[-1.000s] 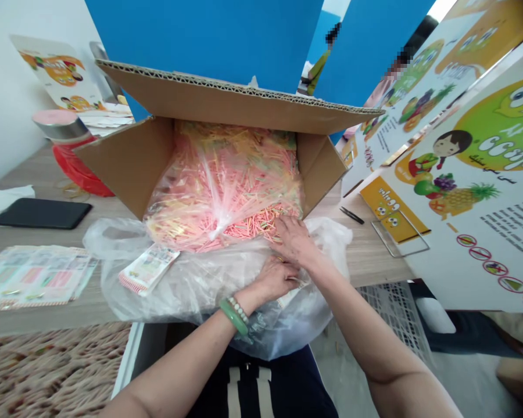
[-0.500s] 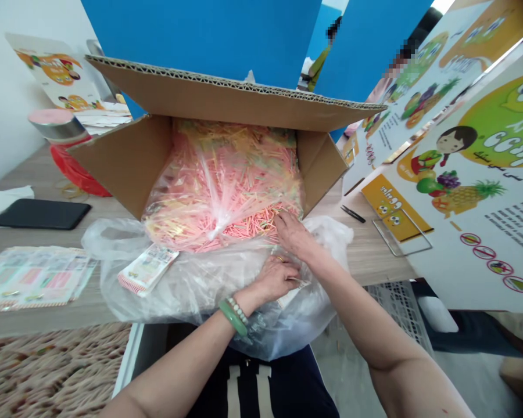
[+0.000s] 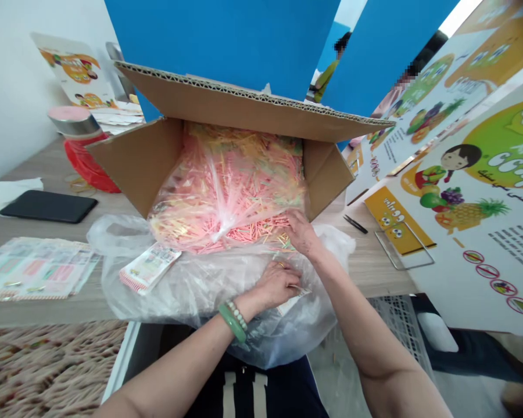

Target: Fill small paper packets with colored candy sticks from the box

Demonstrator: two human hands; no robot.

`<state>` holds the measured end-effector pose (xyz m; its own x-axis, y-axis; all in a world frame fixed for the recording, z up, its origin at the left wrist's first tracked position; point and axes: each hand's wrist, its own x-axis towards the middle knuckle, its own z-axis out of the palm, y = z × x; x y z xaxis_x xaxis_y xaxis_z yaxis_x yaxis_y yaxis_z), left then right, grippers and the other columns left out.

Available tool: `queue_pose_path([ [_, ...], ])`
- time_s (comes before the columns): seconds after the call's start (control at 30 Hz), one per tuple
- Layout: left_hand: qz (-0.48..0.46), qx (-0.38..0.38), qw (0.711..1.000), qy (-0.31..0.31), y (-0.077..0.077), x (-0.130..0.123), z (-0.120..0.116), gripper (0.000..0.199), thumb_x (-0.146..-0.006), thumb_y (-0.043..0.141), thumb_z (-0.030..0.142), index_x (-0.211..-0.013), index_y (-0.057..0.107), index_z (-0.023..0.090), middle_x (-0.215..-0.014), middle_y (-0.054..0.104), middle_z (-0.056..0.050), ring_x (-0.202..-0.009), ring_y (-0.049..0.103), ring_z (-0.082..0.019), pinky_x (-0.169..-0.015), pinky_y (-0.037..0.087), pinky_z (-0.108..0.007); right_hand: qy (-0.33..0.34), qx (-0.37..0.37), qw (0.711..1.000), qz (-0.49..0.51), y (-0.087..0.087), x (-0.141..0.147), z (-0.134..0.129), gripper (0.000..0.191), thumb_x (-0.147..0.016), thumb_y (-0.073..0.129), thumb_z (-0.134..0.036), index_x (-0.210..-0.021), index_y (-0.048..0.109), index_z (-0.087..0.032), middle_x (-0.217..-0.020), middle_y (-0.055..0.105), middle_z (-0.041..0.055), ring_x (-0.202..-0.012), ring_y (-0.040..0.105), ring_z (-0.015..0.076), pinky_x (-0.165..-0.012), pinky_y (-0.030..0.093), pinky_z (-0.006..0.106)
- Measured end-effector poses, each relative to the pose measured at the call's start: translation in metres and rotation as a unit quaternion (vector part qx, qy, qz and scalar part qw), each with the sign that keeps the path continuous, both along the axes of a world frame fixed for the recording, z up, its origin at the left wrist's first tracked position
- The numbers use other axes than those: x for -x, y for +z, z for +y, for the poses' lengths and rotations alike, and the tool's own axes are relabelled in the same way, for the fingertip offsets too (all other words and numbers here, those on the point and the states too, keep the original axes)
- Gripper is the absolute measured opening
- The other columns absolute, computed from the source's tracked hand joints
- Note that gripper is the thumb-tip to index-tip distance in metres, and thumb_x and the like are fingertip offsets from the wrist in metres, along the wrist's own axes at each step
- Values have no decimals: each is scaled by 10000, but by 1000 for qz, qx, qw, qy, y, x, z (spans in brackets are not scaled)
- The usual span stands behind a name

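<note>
Left hand holding packet, right hand perhaps grasping pink sticks

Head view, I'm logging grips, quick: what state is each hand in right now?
Left hand: closed, apparently pinching a small white packet.
Right hand: at the pink sticks; open or closed, I can't tell.

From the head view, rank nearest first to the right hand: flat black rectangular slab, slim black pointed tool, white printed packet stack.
1. Slim black tool: right of the right hand.
2. Packet stack: left, on the translucent plastic bag.
3. Black slab: far left.
</note>
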<state>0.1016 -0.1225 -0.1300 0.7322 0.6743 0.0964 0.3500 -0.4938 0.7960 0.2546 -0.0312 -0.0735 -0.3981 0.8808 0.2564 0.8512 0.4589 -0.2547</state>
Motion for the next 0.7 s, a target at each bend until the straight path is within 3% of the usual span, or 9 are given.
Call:
queue_pose_path([
  [0.2, 12, -12, 1000, 7, 4, -3, 0, 86, -851, 763, 247, -767, 751, 231, -1029, 786, 5, -1187, 625, -243, -1061, 393, -398, -58, -1, 994, -92, 1, 20, -10, 308, -949, 427, -114, -1194, 613, -129, -1311, 598, 182, -1276, 519, 286, -1113, 396, 446],
  [0.33, 29, -44, 999, 13, 9, -2, -7, 84, -874, 694, 192, -816, 751, 215, -1078, 766, -43, -1155, 639, -259, -1055, 431, -415, -90, -3, 993, -76, 0, 28, -14, 283, -954, 386, -125, -1135, 603, -137, -1137, 665, 174, -1141, 580, 294, -1058, 413, 465],
  [0.53, 22, -106, 993, 39, 36, 26, -25, 136, -883, 608, 112, -879, 720, 188, -1234, 717, -101, -1153, 633, -274, -1075, 435, -453, -94, 11, 981, 169, 9, 24, -14, 158, -970, 366, -289, -951, 511, -227, -961, 620, 82, -921, 569, 237, -873, 491, 379],
  [0.63, -18, -63, 993, 97, 45, 53, -33, 165, -872, 577, 85, -805, 692, 184, -1119, 741, -97, -1072, 658, -250, -997, 483, -397, -86, 44, 944, 314, 16, 32, -25, 161, -952, 405, -350, -849, 471, -245, -853, 581, 33, -814, 532, 204, -798, 486, 339],
  [0.7, -58, -14, 987, 150, 47, 75, -39, 179, -895, 559, 128, -770, 673, 186, -974, 741, -76, -965, 667, -226, -904, 506, -354, -62, 82, 900, 423, 18, 42, -37, 147, -921, 467, -358, -834, 492, -241, -806, 574, 14, -758, 521, 189, -757, 473, 325],
])
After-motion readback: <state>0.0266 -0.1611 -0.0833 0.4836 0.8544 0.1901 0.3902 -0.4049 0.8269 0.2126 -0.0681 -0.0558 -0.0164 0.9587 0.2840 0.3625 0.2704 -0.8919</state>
